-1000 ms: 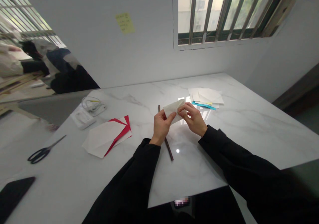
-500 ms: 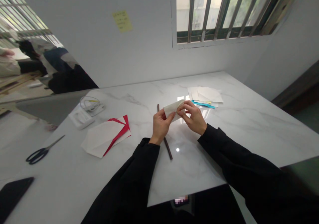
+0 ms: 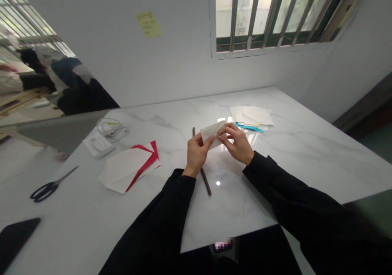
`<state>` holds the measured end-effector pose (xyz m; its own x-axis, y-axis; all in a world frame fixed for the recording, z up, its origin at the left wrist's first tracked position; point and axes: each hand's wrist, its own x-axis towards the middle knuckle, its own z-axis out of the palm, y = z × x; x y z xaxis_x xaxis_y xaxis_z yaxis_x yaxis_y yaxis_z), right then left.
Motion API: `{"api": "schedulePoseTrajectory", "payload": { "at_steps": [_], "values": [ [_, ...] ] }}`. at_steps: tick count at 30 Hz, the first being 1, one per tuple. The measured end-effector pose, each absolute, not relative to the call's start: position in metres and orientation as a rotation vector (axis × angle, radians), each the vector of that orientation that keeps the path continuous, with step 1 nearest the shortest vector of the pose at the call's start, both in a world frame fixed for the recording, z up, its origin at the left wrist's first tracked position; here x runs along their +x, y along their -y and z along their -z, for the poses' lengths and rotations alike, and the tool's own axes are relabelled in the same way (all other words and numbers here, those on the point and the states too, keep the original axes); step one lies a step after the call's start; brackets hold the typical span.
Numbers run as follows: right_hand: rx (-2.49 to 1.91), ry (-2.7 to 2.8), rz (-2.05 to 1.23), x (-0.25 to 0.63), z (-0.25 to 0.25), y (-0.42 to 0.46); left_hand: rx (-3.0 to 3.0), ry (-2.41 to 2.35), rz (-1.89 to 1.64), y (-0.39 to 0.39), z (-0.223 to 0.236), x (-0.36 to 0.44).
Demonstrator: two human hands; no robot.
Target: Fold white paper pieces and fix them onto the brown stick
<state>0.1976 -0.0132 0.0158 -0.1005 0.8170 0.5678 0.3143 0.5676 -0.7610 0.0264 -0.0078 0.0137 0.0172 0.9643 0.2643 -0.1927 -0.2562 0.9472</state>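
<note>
A small off-white sheet of paper [image 3: 212,133] is held up over the table between both hands. My left hand [image 3: 197,152] pinches its lower left part, thumb in front and fingers behind. At the right edge, my right hand [image 3: 238,144] grips the paper between thumb and fingertips; what exactly lies under those fingertips is too small to make out. Beneath my left wrist a thin dark brown stick [image 3: 206,181] lies on the tabletop, partly hidden by the hand.
White and red papers [image 3: 125,169] lie to the left, near a white charger box [image 3: 98,145] with a cable. Scissors [image 3: 45,191] and a black flat device [image 3: 18,238] are farther left. Paper sheets [image 3: 255,116] with a blue strip lie back right. A person [image 3: 73,79] sits beyond the partition.
Both hands stay in nearly the same place with the paper between them. The paper's face turns slightly more toward me. The whole view shifts a little.
</note>
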Motion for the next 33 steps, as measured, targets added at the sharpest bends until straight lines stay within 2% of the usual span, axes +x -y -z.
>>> {"api": "schedulePoseTrajectory", "payload": {
  "at_steps": [18,28,30,33],
  "values": [
    [-0.968,1.676,-0.546,0.197,-0.016,0.014,1.289,-0.931,-1.436,0.009,-0.014,0.028],
    [-1.108,1.754,-0.447,0.212,-0.009,0.002,1.302,-1.213,-1.566,-0.003,-0.002,0.02],
    [-1.171,1.89,-0.522,0.223,-0.011,0.0,1.259,-1.236,-1.593,-0.008,0.0,0.015],
    [-1.158,2.235,-0.889,0.238,-0.014,-0.002,1.161,-1.22,-1.606,-0.011,0.002,0.012]
  ]
}}
